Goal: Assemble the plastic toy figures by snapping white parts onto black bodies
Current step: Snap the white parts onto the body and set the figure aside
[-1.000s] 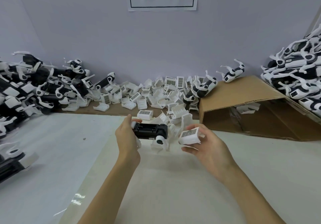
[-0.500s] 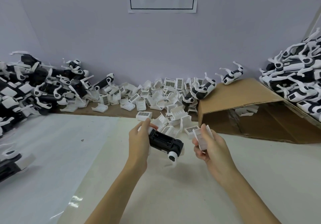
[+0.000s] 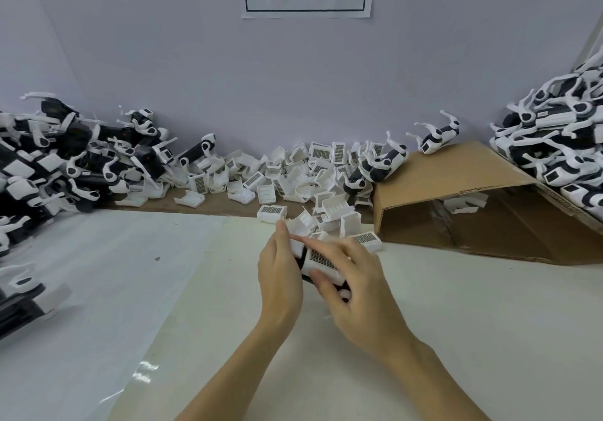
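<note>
Fingers point(image 3: 318, 278) of the right hand point(image 3: 359, 293) clench a white part point(image 3: 321, 259) against the black body point(image 3: 304, 257), which the left hand point(image 3: 280, 277) grips.

Both hands meet above the desk point(image 3: 456, 339), just short of the loose white parts point(image 3: 287, 182) at 12 o'clock. The part is a ribbed white shell bearing a dark barcode label; the body is mostly hidden. If the shell sits skewed, pressing could jam or bend its clips.
</note>
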A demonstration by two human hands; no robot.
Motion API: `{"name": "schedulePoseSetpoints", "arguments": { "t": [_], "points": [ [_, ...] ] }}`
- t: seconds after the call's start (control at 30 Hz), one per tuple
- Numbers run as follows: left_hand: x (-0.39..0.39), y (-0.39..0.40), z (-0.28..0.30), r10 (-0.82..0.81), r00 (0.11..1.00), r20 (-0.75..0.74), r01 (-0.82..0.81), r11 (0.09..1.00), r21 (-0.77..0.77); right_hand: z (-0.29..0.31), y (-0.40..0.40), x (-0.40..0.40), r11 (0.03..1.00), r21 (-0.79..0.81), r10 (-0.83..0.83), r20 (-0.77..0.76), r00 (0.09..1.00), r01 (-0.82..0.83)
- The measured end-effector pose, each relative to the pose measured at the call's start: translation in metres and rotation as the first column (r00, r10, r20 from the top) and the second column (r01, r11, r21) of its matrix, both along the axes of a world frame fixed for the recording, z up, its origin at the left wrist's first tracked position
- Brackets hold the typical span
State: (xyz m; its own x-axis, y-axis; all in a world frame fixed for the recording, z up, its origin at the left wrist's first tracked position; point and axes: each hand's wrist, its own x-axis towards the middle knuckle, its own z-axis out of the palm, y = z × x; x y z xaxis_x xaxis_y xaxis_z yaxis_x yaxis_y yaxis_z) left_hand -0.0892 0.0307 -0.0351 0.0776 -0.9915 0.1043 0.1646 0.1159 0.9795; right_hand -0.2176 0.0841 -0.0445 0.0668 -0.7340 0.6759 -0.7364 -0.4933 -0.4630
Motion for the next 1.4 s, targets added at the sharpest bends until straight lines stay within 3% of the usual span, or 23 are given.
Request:
{"name": "schedulePoseSetpoints", "arguments": {
  "t": [0.1, 0.3, 0.43, 0.6, 0.83, 1.27, 1.4],
  "points": [
    [0.000, -0.002, -0.001, 0.007, 1.000, 0.030, -0.008, 0.999, 0.047, -0.002, 0.000, -0.004, 1.000, 0.014, 0.023, -0.140, 0.990, -0.021],
    [-0.001, -0.002, 0.002, -0.075, 0.996, 0.051, 0.072, 0.995, 0.063, -0.004, -0.004, -0.005, 0.988, -0.041, -0.153, -0.294, 0.943, 0.148],
    [0.002, -0.005, 0.007, -0.297, 0.936, 0.190, 0.309, 0.950, -0.040, 0.000, -0.003, -0.010, 0.967, -0.073, -0.255, -0.206, 0.945, 0.245],
    [0.002, -0.002, 0.005, -0.317, 0.863, 0.394, 0.404, 0.901, -0.161, 0.005, 0.002, -0.022, 0.962, 0.045, -0.266, -0.089, 0.960, 0.271],
    [0.005, -0.001, 0.006, -0.247, 0.869, 0.429, 0.368, 0.901, -0.227, 0.004, 0.000, -0.017, 0.960, 0.071, -0.262, -0.100, 0.960, 0.270],
    [0.003, -0.001, 0.004, -0.227, 0.876, 0.427, 0.338, 0.919, -0.204, 0.006, 0.003, -0.014, 0.957, -0.010, -0.289, -0.152, 0.945, 0.291],
    [0.007, -0.005, 0.003, -0.246, 0.805, 0.540, 0.362, 0.925, -0.118, 0.006, 0.001, -0.017, 0.945, -0.064, -0.328, -0.167, 0.930, 0.322]
  ]
}}
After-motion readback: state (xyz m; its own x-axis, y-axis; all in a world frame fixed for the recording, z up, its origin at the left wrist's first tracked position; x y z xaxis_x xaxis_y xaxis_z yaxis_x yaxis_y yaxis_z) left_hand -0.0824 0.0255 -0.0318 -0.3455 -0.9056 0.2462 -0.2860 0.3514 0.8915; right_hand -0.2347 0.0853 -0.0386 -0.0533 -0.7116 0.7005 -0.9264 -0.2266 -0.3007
